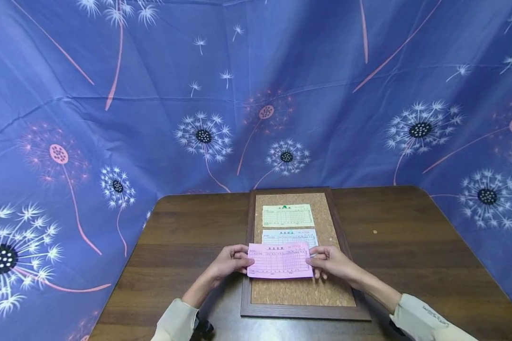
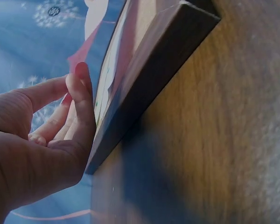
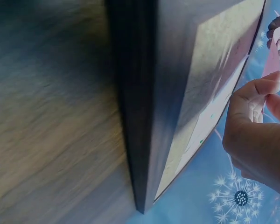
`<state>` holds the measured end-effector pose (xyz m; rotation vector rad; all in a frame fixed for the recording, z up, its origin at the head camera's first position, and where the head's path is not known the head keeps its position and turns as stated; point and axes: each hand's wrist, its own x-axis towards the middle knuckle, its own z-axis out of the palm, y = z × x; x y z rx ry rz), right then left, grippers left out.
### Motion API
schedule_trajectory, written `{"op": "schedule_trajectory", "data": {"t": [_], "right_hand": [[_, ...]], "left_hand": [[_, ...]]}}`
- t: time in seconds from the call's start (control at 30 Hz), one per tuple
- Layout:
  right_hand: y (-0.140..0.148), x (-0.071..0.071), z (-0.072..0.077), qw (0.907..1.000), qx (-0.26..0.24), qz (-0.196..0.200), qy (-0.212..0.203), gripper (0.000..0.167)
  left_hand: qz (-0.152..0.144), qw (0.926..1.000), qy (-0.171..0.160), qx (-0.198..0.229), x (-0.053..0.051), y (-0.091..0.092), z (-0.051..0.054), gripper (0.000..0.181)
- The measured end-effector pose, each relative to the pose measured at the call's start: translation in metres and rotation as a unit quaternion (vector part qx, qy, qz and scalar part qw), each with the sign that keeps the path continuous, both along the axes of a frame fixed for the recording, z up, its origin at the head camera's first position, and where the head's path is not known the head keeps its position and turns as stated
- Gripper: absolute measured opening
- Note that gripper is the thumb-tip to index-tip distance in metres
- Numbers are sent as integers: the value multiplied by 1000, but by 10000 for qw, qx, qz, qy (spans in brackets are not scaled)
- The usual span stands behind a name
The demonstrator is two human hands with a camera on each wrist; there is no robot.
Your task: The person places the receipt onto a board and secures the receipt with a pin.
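A pink receipt slip [image 1: 280, 261] with a printed grid is stretched between both hands above a framed cork board [image 1: 303, 291]. My left hand [image 1: 229, 261] pinches its left edge between thumb and fingers; the right hand [image 1: 330, 263] pinches the right edge. Both wrist views show the slip raised off the board. A pale blue slip [image 1: 290, 236] lies on the cork just behind, its lower part hidden by the pink one. Farther up sits a light green slip [image 1: 288, 216] with a green pushpin [image 1: 285, 206] at its top edge.
The board has a dark wooden frame [image 1: 305, 311] and lies flat on a brown wooden table [image 1: 409, 255]. A small round light spot [image 1: 375, 232] shows to the right of the board. Blue dandelion-print cloth [image 1: 333, 118] hangs behind the table and at its sides.
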<state>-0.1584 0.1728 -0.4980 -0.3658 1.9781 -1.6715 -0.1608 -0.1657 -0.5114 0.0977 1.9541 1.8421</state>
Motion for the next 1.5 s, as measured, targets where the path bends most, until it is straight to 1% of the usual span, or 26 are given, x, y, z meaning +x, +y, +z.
{"op": "schedule_trajectory", "data": {"t": [0.1,0.2,0.3,0.37,0.5,0.57,0.63,0.73,0.77,0.8,0.9,1.0,1.1,1.2,1.27,1.33,1.43,1.5], "right_hand": [[5,2,-2,9996,212,-74,148,31],[9,3,-6,9990,312,-31,325,31],[13,5,-10,9983,383,70,427,34],[15,6,-12,9975,460,133,515,38],[19,10,-16,9951,600,199,759,45],[21,11,-17,9934,705,195,880,47],[22,13,-19,9906,849,155,1063,50],[21,16,-21,9839,1090,99,1415,52],[21,18,-21,9812,1168,87,1531,52],[20,19,-21,9790,1202,77,1643,53],[19,22,-19,9762,1217,89,1793,53],[20,21,-18,9760,1203,110,1813,53],[20,21,-18,9764,1195,151,1790,52],[20,21,-18,9764,1243,183,1760,52],[20,21,-19,9762,1285,188,1737,51],[20,20,-18,9765,1300,220,1707,51],[22,18,-15,9776,1254,335,1659,49],[26,14,-10,9790,1221,394,1585,46]], "left_hand": [[-170,9998,139,-33,3,6,1,34],[-306,9992,238,-111,6,11,0,34],[-434,9976,438,-322,9,16,-1,32],[-495,9949,660,-586,11,19,-2,30],[-570,9848,1116,-1201,17,25,-3,29],[-523,9800,1265,-1442,19,28,-3,31],[-471,9766,1370,-1591,21,29,-2,33],[-357,9714,1480,-1822,22,30,-2,37],[-316,9689,1530,-1919,23,31,-2,39],[-264,9649,1629,-2041,24,31,-2,40],[-134,9554,1884,-2271,27,32,-3,40],[-144,9545,2007,-2201,27,33,-4,32],[-279,9605,1887,-2026,28,33,-4,19],[-401,9620,1817,-1997,29,32,-4,10],[-445,9628,1801,-1964,29,32,-4,12],[-447,9633,1794,-1945,29,32,-4,17],[-453,9604,1854,-2030,28,33,-5,25],[-480,9584,1877,-2094,28,34,-6,28]]}}
